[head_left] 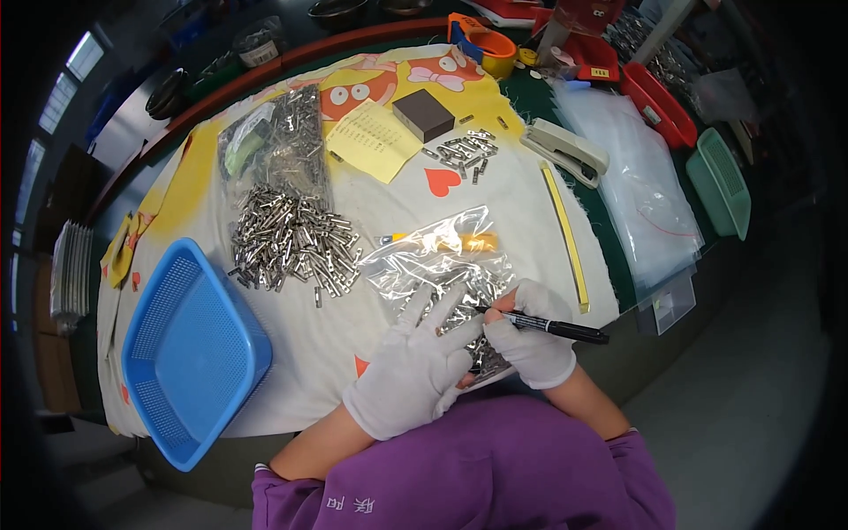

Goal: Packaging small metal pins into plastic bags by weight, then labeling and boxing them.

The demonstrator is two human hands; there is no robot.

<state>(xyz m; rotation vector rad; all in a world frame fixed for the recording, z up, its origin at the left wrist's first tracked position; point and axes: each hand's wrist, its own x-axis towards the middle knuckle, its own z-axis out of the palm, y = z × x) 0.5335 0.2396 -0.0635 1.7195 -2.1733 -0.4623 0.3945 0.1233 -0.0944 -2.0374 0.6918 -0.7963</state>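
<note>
My left hand [411, 375], in a white glove with some bare fingertips, lies with fingers spread on a clear plastic bag [420, 256]. Small shiny metal parts fill the bag's near portion, partly hidden beneath both hands. In my right hand [541, 353], gloved the same way, a black marker pen [565, 330] is pinched between thumb and fingers. Its writing end points left at the bag, close to my left fingers. Left of the bag, a heap of loose metal parts [296, 238] spills out below a larger clear bag [296, 132] of similar parts.
A blue plastic basket [190, 344] sits on the left of the cloth-covered table. Farther back are a yellow paper sheet [375, 141], a dark block [424, 115] and scattered parts [464, 152]. To the right lie a stapler [565, 150], yellow strip [565, 234] and flat clear bags [636, 177].
</note>
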